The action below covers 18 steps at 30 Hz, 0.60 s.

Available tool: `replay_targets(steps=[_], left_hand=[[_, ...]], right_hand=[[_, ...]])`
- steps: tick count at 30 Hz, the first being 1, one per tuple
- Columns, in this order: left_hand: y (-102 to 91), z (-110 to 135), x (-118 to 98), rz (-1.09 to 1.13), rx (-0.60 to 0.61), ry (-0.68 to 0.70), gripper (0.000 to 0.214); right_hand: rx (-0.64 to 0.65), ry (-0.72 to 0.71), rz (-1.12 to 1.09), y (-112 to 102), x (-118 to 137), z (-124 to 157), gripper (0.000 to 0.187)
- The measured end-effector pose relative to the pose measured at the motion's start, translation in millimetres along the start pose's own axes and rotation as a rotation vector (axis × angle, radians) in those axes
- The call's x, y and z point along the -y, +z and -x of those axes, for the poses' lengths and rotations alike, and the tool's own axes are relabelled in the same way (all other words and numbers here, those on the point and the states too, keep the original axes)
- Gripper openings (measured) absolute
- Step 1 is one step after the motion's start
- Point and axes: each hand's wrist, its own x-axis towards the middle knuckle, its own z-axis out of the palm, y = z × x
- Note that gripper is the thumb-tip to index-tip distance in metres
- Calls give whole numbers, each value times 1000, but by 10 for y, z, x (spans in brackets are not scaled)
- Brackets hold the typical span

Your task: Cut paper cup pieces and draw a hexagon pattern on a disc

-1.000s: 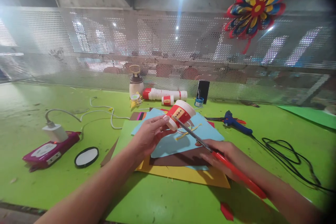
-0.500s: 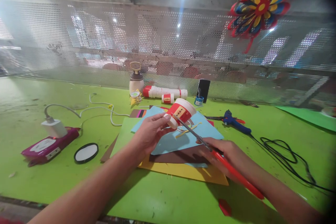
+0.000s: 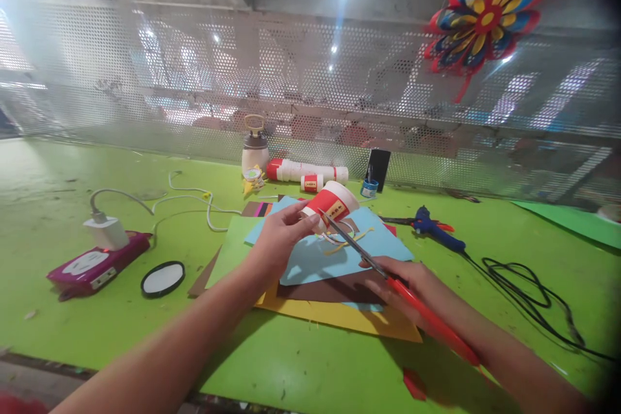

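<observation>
My left hand [image 3: 279, 242] is closed around a white paper cup [image 3: 332, 204] wrapped in a red band with a yellow strip, held tilted above the table. My right hand [image 3: 407, 284] grips red-handled scissors [image 3: 388, 278], and their metal blades point up to the cup's lower edge. Under both hands lies a stack of coloured paper sheets: a light blue sheet [image 3: 315, 262], a brown sheet [image 3: 334, 288] and a yellow sheet [image 3: 349, 317], on a green table [image 3: 121, 323]. Loose paper strips [image 3: 347, 239] lie on the blue sheet.
A pink power bank with a white charger [image 3: 94, 259] and a round black-rimmed mirror [image 3: 162, 278] lie at the left. A blue glue gun [image 3: 434, 226] with a black cable [image 3: 524, 284] is at the right. Decorated cups and a bottle [image 3: 255, 149] stand by the perforated wall; a paper flower [image 3: 485, 10] hangs above.
The cup has tipped slightly lower in my left hand and my fingers have shifted on it. The scissors stay at the cup's edge. The view has drifted slightly.
</observation>
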Motion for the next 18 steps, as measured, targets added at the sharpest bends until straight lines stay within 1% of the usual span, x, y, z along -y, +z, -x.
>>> replay_targets(steps=[2, 5, 9, 14, 18], left_hand=[[12, 8, 13, 3, -9, -3, 42], [46, 36, 12, 30, 2, -30, 43], [75, 63, -15, 20, 2, -45, 46], [70, 59, -34, -26, 10, -18, 51], [40, 30, -10, -25, 4, -19, 56]], right_hand=[[5, -2, -10, 10, 0, 0, 28], [-24, -6, 7, 21, 8, 3, 30], [-31, 29, 36, 11, 25, 14, 33], [-50, -9, 70, -6, 44, 42, 31], [-65, -8, 78, 14, 40, 53, 30]])
